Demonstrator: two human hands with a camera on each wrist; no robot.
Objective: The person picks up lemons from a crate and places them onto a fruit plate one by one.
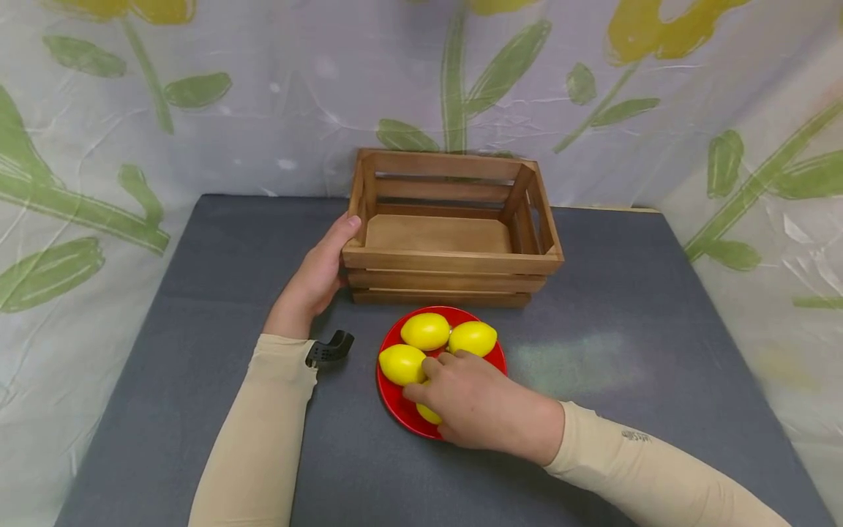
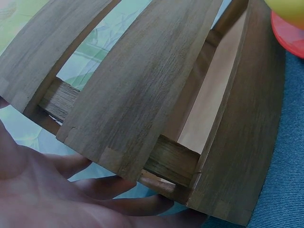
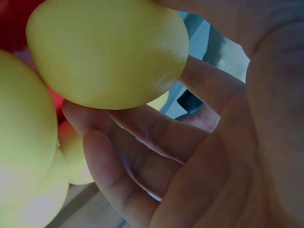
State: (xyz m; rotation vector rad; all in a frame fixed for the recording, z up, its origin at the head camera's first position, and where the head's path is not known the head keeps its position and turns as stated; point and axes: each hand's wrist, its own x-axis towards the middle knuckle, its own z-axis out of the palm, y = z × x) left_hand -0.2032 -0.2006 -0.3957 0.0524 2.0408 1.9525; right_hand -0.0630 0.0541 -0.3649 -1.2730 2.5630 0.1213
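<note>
A slatted wooden crate [image 1: 454, 262] stands at the back of the table. At its left end my left hand [image 1: 319, 272] grips the side, thumb over the top rim; the left wrist view shows the fingers [image 2: 142, 205] along the slats' ends. In front of the crate a red plate [image 1: 392, 401] carries several yellow lemons [image 1: 425, 331]. Over the plate's near right part, my right hand [image 1: 484, 402] holds one lemon [image 3: 109, 54], thumb on one side and fingers curled on the other. From the head, most of this lemon [image 1: 429, 414] is hidden beneath the hand.
The crate's inner floor [image 1: 437, 233] shows bare wood. A dark grey cloth covers the table [image 1: 342, 468]. Behind and beside it hang pale sheets [image 1: 303, 95] painted with flowers. A black band piece [image 1: 331, 349] sticks out from the left wrist.
</note>
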